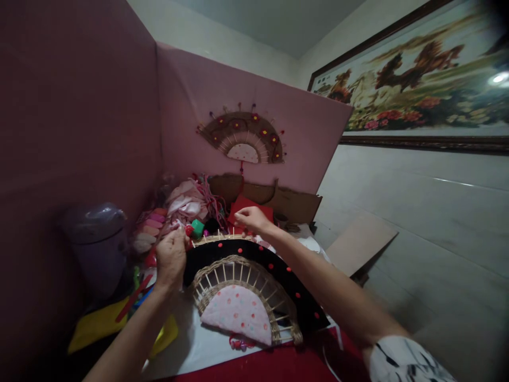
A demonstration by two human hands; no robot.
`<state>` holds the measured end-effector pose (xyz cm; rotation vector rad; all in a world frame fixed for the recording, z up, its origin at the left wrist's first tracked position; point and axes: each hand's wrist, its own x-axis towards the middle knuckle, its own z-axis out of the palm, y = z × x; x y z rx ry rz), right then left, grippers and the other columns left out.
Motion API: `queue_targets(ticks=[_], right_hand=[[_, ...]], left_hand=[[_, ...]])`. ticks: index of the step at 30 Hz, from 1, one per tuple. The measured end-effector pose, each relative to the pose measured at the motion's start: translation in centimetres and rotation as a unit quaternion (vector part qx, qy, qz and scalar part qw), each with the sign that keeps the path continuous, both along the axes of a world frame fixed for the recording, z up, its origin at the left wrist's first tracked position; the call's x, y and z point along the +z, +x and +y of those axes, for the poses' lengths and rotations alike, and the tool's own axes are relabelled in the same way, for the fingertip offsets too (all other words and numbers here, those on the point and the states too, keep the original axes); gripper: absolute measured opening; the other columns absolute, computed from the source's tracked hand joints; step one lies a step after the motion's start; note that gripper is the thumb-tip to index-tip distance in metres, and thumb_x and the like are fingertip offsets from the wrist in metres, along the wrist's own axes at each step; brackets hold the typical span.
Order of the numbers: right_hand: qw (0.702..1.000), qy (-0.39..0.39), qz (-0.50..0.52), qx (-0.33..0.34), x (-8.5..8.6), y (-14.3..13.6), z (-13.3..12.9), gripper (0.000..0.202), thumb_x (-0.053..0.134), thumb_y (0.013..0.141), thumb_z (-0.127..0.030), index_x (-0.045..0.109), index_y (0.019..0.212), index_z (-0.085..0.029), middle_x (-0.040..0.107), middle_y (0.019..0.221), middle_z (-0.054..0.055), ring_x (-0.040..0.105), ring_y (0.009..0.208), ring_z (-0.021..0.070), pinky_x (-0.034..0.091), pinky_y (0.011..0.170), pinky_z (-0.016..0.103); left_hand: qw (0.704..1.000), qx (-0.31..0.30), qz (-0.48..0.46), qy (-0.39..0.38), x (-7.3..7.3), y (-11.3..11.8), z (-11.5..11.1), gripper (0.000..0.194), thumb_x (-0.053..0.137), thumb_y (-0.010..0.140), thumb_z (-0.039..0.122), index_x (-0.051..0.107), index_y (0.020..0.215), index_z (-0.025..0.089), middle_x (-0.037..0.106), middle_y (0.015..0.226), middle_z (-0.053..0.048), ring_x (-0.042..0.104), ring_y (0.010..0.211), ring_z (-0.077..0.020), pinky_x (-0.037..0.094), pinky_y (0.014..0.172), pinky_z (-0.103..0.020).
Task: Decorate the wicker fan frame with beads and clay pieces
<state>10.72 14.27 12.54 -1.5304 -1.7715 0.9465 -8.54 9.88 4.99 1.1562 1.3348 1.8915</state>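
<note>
A woven wicker fan lies before me, with a black band dotted in red along its arc. At its base is a pink dotted half-round pad. My left hand is closed at the fan's upper left edge, beside a small red ball; what its fingers grip is hidden. Above the fan's top edge, where thin stick ends stick up, my right hand is raised with thumb and finger pinched. Whatever it pinches is too small to make out.
Behind the fan lie a pile of pink fabric, a green block, red sheets and cardboard. A lidded bin stands left, near yellow pieces. A finished-looking fan hangs on the pink panel.
</note>
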Motion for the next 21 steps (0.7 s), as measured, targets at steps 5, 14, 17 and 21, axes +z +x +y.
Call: queue_targets(ticks=[5, 14, 17, 21], right_hand=[[0.989, 0.110, 0.003, -0.096, 1.5, 7.6, -4.2, 0.024, 0.048, 0.086, -0.032, 0.059, 0.078, -0.012, 0.066, 0.065, 0.004, 0.047, 0.033, 0.0051, 0.030, 0.031, 0.015], [0.920, 0.068, -0.291, -0.254, -5.0, 22.1, -10.4, 0.020, 0.046, 0.081, -0.021, 0.063, 0.073, -0.015, 0.067, 0.069, 0.006, 0.060, 0.057, 0.0133, 0.039, 0.049, 0.020], [0.907, 0.039, -0.340, -0.244, -7.9, 23.9, -12.4, 0.017, 0.053, 0.078, -0.026, 0.065, 0.070, -0.016, 0.068, 0.073, 0.006, 0.062, 0.071, 0.0177, 0.040, 0.058, 0.023], [0.893, 0.018, -0.384, -0.234, -9.7, 24.7, -14.0, 0.016, 0.061, 0.070, -0.025, 0.065, 0.084, -0.017, 0.067, 0.095, 0.009, 0.060, 0.092, 0.0216, 0.041, 0.074, 0.026]], left_hand=[[0.997, -0.027, -0.061, -0.025, 0.0, -0.9, -1.0, 0.021, 0.054, 0.070, 0.037, 0.050, 0.062, 0.017, 0.045, 0.051, 0.005, 0.037, 0.045, -0.0082, 0.027, 0.043, -0.021], [0.998, 0.007, 0.052, -0.016, -3.8, -0.5, -2.0, 0.020, 0.052, 0.068, 0.025, 0.057, 0.086, 0.019, 0.060, 0.084, -0.001, 0.051, 0.065, -0.0128, 0.039, 0.055, -0.023], [0.999, -0.029, 0.022, -0.014, -3.7, -0.2, -2.6, 0.029, 0.055, 0.071, 0.035, 0.057, 0.095, 0.019, 0.062, 0.087, -0.001, 0.051, 0.064, -0.0121, 0.039, 0.054, -0.023], [0.998, -0.048, 0.025, -0.024, -3.3, 0.1, -3.2, 0.035, 0.062, 0.069, 0.045, 0.062, 0.092, 0.018, 0.060, 0.072, 0.001, 0.046, 0.055, -0.0092, 0.037, 0.051, -0.021]])
